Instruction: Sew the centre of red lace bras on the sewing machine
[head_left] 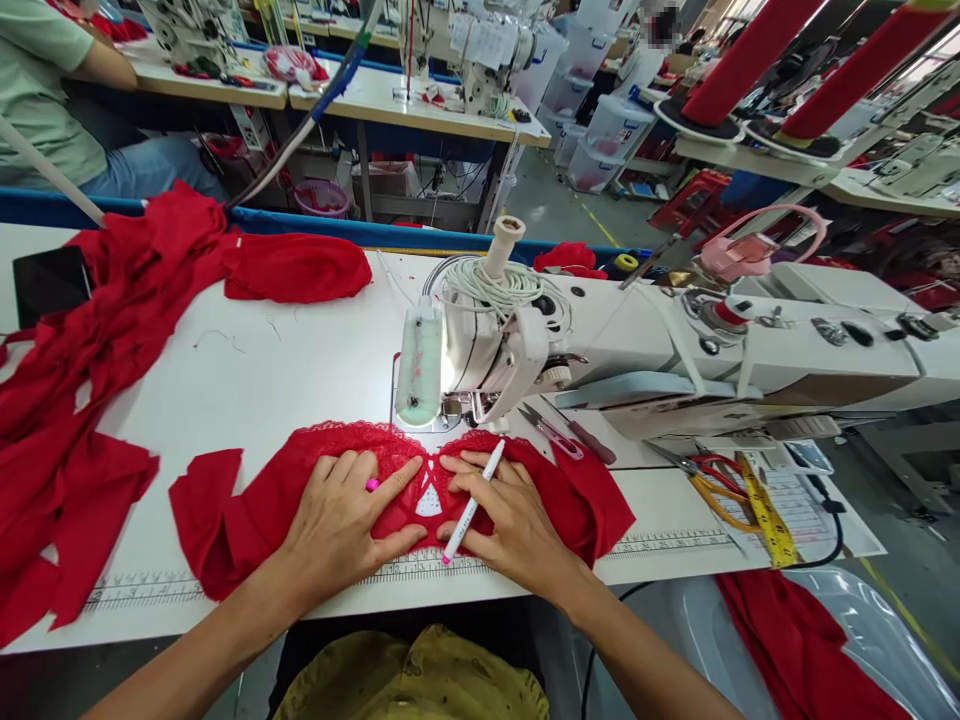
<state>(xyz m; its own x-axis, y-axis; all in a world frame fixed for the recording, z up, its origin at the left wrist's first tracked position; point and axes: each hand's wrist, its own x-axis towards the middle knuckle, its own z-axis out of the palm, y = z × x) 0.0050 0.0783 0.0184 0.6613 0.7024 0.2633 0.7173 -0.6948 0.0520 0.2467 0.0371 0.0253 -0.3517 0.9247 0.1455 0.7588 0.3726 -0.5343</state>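
A red lace-edged garment, likely a bra [337, 445], lies spread along the table's front edge, its two lace sides meeting in the middle. Under that join shows a small white dotted piece [428, 501]. My left hand [341, 505] presses on the left side, thumb and index finger apart; a small pink piece like a pen cap [373, 484] sticks out between its fingers. On the right side rests my right hand [506, 515], with a white marker pen [474, 500] held slanting across its fingers, pink end toward me. Fabric under both palms is hidden.
Just behind the garment stands the sewing machine [487, 345]. Snips [551, 430] lie beside it, with scissors [724, 480] and a yellow tape measure [769, 515] farther right. Red fabric [135, 310] and a black phone [52, 285] occupy the left. A co-worker [60, 110] sits beyond.
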